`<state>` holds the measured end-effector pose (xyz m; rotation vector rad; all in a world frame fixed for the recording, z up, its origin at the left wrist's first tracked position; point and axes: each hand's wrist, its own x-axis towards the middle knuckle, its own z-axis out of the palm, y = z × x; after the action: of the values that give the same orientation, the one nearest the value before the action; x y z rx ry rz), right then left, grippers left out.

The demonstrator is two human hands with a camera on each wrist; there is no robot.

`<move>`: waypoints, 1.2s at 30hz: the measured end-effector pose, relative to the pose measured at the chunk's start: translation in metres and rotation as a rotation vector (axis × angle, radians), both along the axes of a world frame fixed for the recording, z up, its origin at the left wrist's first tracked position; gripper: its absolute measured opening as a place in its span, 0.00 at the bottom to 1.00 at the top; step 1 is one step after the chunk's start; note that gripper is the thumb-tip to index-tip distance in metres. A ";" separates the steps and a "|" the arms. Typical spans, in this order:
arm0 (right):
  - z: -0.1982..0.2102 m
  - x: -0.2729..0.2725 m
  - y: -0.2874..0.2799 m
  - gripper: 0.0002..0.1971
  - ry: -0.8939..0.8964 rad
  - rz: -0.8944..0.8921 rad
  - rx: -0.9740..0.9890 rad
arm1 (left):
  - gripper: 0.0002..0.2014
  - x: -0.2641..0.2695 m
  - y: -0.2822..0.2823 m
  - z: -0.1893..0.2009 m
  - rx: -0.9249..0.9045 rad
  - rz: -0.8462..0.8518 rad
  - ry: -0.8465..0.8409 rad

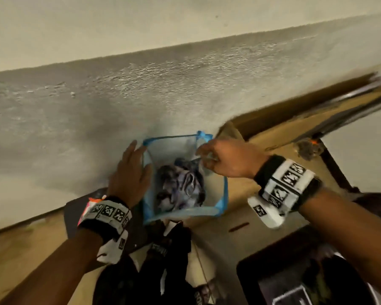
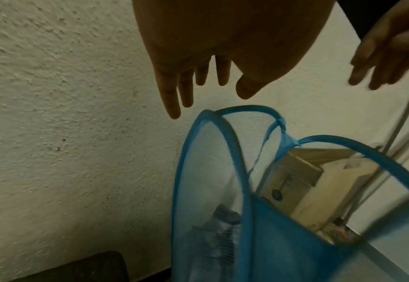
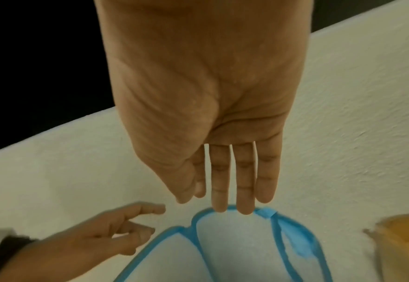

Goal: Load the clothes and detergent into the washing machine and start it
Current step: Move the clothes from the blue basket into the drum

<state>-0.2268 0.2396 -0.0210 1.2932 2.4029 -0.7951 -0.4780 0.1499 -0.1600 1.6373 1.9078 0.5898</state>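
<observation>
Against a rough plastered wall (image 1: 141,89) stands a pop-up laundry hamper (image 1: 223,201) of thin, see-through mesh, with bright blue fabric edging and a small blue loop handle at its far corner. Its rim is bent into soft curves. At the bottom lie the clothes (image 1: 180,186), a crumpled heap of dark and pale purple-grey cloth; one piece looks striped in the left wrist view.

The left hand (image 1: 130,172) is over the left edge of the hamper, fingers straight and a little spread. In the head view it seems to touch the rim, but the left wrist view shows its fingertips (image 2: 174,112) above the blue edge and apart from it. It holds nothing.

The right hand (image 1: 227,159) is at the far right corner. The head view makes its fingers look bent near the handle, but it is blurred. The right wrist view shows the fingers (image 3: 244,181) straight, close side by side, with the tips just at the blue rim; I cannot tell if they touch it.

Only the left wrist view shows, through the mesh, a flat cardboard box (image 2: 292,177) and thin grey poles (image 2: 396,129) behind the hamper. Only the head view shows dark clothing (image 1: 163,260) on the floor near the person.
</observation>
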 end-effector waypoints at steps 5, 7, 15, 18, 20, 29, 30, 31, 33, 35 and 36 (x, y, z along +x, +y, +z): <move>-0.118 -0.089 0.048 0.23 -0.227 0.213 -0.169 | 0.34 0.001 0.015 -0.037 -0.099 0.043 -0.101; -0.163 -0.103 0.051 0.28 -0.335 0.277 -0.193 | 0.34 0.006 0.011 -0.044 -0.120 0.030 -0.113; -0.332 -0.092 0.038 0.80 -0.543 0.239 -0.150 | 0.40 0.007 -0.003 -0.064 -0.072 -0.028 -0.252; -0.366 -0.095 0.022 0.77 -0.570 0.178 -0.210 | 0.38 0.008 0.004 -0.068 -0.063 -0.018 -0.328; -0.361 -0.104 0.006 0.62 -0.603 0.111 -0.173 | 0.38 0.009 0.008 -0.073 -0.045 0.020 -0.334; -0.411 -0.092 -0.021 0.51 -0.601 -0.149 -0.079 | 0.34 0.003 -0.002 -0.092 0.066 0.082 -0.430; -0.416 -0.086 -0.019 0.50 -0.608 -0.139 -0.081 | 0.34 0.002 -0.004 -0.094 0.074 0.091 -0.435; -0.413 -0.085 -0.016 0.44 -0.607 -0.130 -0.128 | 0.34 0.001 -0.006 -0.095 0.076 0.097 -0.438; -0.405 -0.084 -0.010 0.25 -0.619 -0.058 -0.206 | 0.34 0.003 -0.007 -0.096 0.075 0.092 -0.446; -0.396 -0.084 -0.006 0.18 -0.634 0.015 -0.207 | 0.34 0.006 -0.006 -0.093 0.072 0.080 -0.448; -0.392 -0.084 -0.004 0.20 -0.622 0.013 -0.192 | 0.34 0.007 -0.005 -0.093 0.062 0.078 -0.447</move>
<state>-0.3106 0.2353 -0.4127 1.2200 1.7955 -0.5028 -0.4708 0.1445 -0.2527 1.3312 1.6379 0.9645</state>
